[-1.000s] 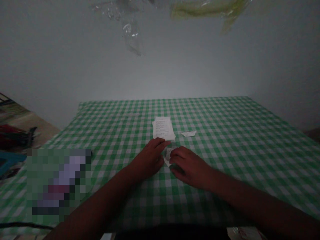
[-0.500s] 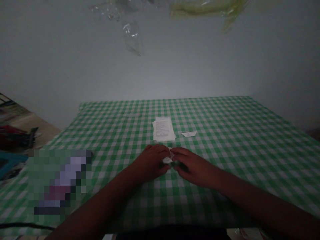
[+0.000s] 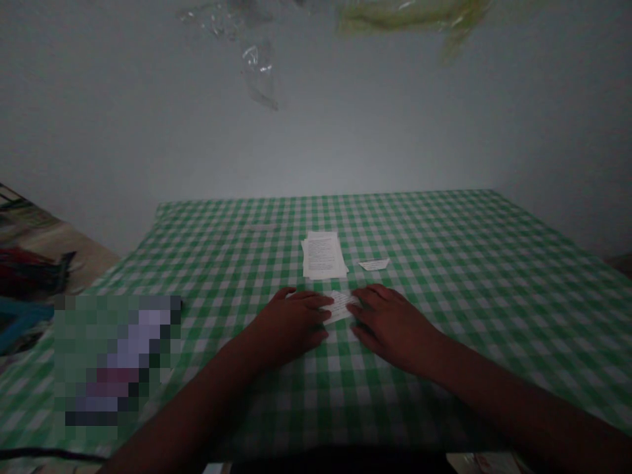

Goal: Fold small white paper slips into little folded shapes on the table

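A small piece of folded white paper [image 3: 340,306] with printed lines lies on the checked tablecloth between my hands. My left hand [image 3: 296,322] rests over its left end, fingers stretched out and slightly apart. From the other side, my right hand [image 3: 388,322] lays its spread fingertips on the paper's right end. Both hands are palm down, and the fingers hide the paper's two ends. Just beyond them is a stack of printed sheets [image 3: 323,257]. To its right sits a small folded paper [image 3: 374,264] with slanted ends.
A green and white checked cloth [image 3: 444,243] covers the table, which meets a pale wall [image 3: 316,145]. A pixelated, blurred-out object [image 3: 126,355] lies at the left, near a dark cable [image 3: 54,453]. Something thin and pale [image 3: 261,227] lies at the back left.
My hands have moved slightly apart, the right one to the right. More of the paper between them now shows, flatter and with its print visible. The stack and the other folded paper have stayed put.
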Tool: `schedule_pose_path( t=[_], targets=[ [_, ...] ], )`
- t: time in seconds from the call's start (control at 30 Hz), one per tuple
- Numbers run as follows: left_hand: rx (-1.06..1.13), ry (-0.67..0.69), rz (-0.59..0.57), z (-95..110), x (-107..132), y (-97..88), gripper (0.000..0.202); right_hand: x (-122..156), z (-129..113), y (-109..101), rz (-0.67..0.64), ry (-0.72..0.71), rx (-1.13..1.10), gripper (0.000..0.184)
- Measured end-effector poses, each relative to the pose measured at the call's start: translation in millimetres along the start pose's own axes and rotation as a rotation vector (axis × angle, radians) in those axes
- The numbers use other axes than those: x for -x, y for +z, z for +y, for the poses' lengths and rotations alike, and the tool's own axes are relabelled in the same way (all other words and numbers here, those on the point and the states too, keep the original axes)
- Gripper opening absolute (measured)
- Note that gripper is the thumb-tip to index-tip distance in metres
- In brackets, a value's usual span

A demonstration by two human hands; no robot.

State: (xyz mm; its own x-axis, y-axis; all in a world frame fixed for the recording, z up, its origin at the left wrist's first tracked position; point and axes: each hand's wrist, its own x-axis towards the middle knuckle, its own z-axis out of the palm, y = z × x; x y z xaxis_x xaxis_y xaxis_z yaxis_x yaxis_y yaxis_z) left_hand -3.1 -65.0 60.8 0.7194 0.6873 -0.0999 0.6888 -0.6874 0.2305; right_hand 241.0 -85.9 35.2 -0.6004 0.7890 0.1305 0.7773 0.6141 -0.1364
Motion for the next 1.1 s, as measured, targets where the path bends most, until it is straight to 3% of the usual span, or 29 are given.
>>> schedule_pose_path(
  t=[0.27, 0.47, 0.7, 0.9, 1.1],
  targets=[
    [0.09, -0.001, 0.039, -7, -6, 5.6, 0.019, 0, 6, -17, -0.02, 0.116, 0.111, 0.027],
    [0.075, -0.053, 0.146, -5, -18, 15.7, 0.023, -6, 14, -9, 0.014, 0.041, -0.012, 0.025],
    [0.015, 0.021, 0.175, -6, -20, 21.0, 0.029, -12, 16, 0, 0.072, -0.049, -0.12, 0.039],
    [-0.012, 0.067, 0.213, -4, -19, 21.6, 0.016, -13, 17, 4, 0.105, -0.149, -0.165, 0.027],
    [0.011, 0.065, 0.217, -2, -22, 19.3, 0.014, -19, 16, 10, 0.112, -0.146, -0.254, 0.016]
  ],
)
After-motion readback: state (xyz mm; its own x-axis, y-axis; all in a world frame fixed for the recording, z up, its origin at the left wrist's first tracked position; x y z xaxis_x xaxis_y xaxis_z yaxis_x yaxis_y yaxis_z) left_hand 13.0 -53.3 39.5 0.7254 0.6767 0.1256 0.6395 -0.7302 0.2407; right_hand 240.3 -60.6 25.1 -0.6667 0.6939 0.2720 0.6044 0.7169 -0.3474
